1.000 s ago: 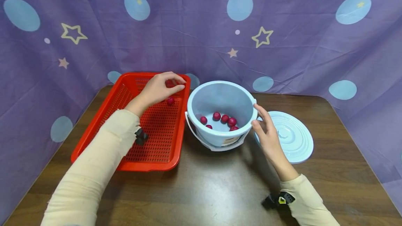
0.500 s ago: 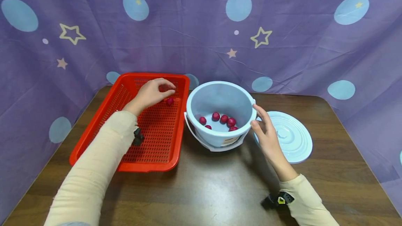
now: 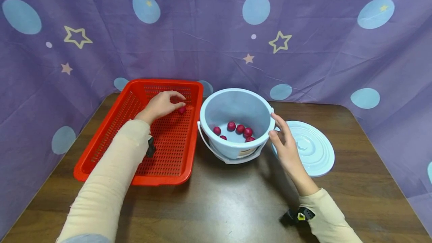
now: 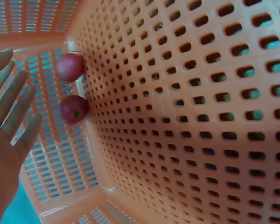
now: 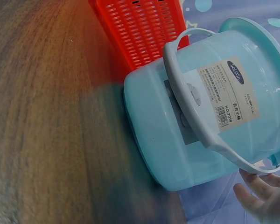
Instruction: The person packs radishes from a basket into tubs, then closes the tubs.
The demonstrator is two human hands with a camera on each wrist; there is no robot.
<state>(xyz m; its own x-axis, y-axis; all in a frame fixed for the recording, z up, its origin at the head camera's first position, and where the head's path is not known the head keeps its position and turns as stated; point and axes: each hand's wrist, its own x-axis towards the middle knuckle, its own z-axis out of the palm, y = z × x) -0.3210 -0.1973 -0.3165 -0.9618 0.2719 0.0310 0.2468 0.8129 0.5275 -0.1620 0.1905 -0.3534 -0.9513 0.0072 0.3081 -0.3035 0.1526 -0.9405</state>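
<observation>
My left hand (image 3: 162, 104) reaches low into the red basket (image 3: 165, 180), its fingers slightly bent and nothing visible between them. Just beyond the fingertips a small round red fruit (image 3: 182, 110) shows. From the left wrist, a pale red fruit (image 4: 70, 67) and a darker fruit with a stem dimple (image 4: 74, 109) lie by the basket wall, apart from the fingers. My right hand (image 3: 287, 145) rests its fingertips against the right rim of the light blue bucket (image 3: 233, 150). Inside the bucket lie several such fruits (image 3: 240, 129). In the right wrist view, extended fingers (image 5: 256, 186) touch near the handle's end.
A round light blue lid (image 3: 315, 149) lies flat on the brown wooden table (image 3: 216, 205), right of the bucket. The bucket's handle (image 5: 189, 102) hangs down over its labelled front. Behind the table hangs a purple curtain (image 3: 209, 36) with stars and ovals.
My left hand has moved left and down from the basket's far right corner, toward the fruit there. The right hand has stayed at the bucket's rim.
</observation>
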